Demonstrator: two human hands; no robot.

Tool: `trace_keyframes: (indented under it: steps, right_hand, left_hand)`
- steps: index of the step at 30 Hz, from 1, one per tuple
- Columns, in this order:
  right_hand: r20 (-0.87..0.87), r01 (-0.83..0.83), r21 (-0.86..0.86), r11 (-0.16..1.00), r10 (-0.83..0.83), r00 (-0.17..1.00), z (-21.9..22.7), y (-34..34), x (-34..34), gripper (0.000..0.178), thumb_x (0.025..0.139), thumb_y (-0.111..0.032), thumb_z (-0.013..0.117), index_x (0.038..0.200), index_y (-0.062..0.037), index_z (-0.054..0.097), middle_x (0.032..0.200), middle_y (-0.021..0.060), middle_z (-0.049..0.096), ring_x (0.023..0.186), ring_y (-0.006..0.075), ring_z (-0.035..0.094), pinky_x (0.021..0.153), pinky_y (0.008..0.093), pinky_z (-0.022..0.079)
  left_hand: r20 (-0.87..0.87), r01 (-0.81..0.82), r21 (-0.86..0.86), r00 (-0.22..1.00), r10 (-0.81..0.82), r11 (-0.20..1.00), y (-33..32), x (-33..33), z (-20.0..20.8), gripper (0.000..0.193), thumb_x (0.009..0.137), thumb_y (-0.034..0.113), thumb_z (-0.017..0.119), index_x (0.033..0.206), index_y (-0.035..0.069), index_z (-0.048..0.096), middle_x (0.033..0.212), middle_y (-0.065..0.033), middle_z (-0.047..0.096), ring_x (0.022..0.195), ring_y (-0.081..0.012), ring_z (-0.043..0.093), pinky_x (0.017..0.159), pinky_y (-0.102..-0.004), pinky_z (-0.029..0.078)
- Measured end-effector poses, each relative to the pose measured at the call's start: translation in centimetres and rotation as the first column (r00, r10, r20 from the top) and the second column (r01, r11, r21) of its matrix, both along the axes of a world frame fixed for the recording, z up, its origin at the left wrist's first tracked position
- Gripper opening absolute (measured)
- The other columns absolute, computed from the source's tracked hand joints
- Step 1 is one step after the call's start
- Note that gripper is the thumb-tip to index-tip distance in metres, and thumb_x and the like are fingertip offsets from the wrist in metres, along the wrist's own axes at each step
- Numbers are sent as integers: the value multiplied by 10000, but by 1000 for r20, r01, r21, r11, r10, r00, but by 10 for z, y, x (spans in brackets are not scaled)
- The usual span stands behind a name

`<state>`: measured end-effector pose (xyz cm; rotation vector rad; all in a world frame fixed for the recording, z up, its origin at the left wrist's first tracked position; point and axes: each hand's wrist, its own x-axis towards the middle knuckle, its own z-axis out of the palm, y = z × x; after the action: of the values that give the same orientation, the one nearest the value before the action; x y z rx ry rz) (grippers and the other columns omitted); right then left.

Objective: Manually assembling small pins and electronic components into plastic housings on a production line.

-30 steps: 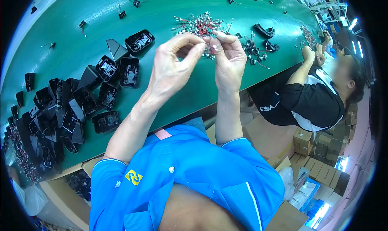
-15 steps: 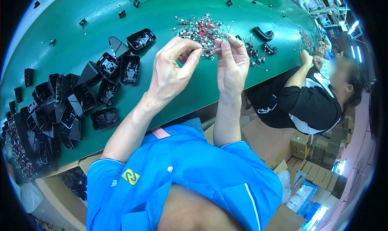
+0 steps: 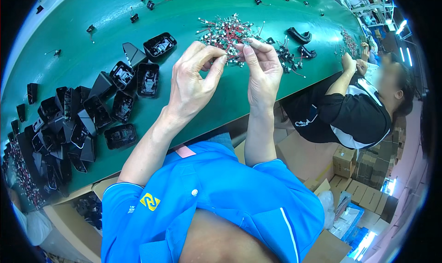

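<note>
My left hand (image 3: 195,81) is closed in a pinch, thumb against forefinger, at one end of a thin red wire lead (image 3: 233,56). Facing it, my right hand (image 3: 263,74) pinches the other side between thumb and fingers, its palm turned toward me. The lead's ends are mostly hidden by my fingertips. Both hands hover at the near side of a tangled pile of red wire leads with small white connectors (image 3: 225,30) on the green table. Just right of my right hand lies a cluster of small black parts with wires (image 3: 287,60).
Open black plastic housings (image 3: 148,79) lie left of my hands, with more heaped (image 3: 69,120) farther left. Two curved black ribbed pieces (image 3: 300,36) sit to the right. Small wired black parts (image 3: 150,5) dot the green table's far side. A co-worker (image 3: 354,111) works at the right.
Both hands have shifted slightly left and stay close together in a pinch. The view has moved a little. The pile and housings lie as before.
</note>
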<state>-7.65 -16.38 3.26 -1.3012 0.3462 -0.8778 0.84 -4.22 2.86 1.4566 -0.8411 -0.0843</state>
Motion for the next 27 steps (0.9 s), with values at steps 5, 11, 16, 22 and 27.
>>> trace_keyframes:
  steps: [5, 11, 16, 22, 27]
  right_hand:
    - [-1, -40, -50, 998, 40, 999, -1, 4, 0, 195, 926, 10, 676, 1113, 6, 619, 1036, 124, 692, 960, 185, 693, 841, 259, 553]
    - [-125, 4, -328, 945, -47, 991, -11, 6, 2, 235, 930, 18, 669, 1157, 10, 611, 1095, 133, 685, 993, 189, 683, 867, 271, 544]
    - [-215, 12, -436, 900, -117, 970, -7, 8, 1, 223, 933, 20, 660, 1153, 12, 624, 1081, 117, 681, 953, 175, 673, 867, 266, 537]
    - [-185, 90, -228, 969, -134, 974, -1, -4, -8, 201, 927, 33, 652, 1126, 4, 645, 1053, 92, 681, 912, 149, 647, 847, 258, 525]
    - [-110, 78, -257, 963, -109, 988, -6, -5, -10, 195, 914, 41, 658, 1105, -2, 653, 1034, 82, 684, 912, 139, 634, 844, 255, 518]
  left_hand:
    - [6, -34, 7, 999, 34, 999, 1, 0, -1, 53, 846, -18, 682, 897, -4, 683, 797, -50, 561, 644, -129, 503, 591, -247, 440]
    - [-139, 11, -38, 990, -17, 999, 5, 2, -3, 56, 855, -2, 681, 909, 1, 693, 806, -46, 578, 643, -116, 499, 577, -245, 429]
    - [-218, 13, -7, 976, -14, 1000, 6, 6, -5, 71, 865, 8, 673, 931, 1, 700, 814, -46, 597, 653, -112, 507, 570, -244, 424]
    - [-186, 54, 282, 982, -1, 958, -9, 31, -5, 159, 902, 73, 680, 1045, 1, 686, 862, -61, 647, 709, -116, 567, 624, -237, 462]
    - [-447, 215, 177, 887, -116, 960, -6, 33, 0, 238, 943, 164, 694, 1118, 7, 663, 901, -86, 673, 750, -131, 611, 677, -231, 516]
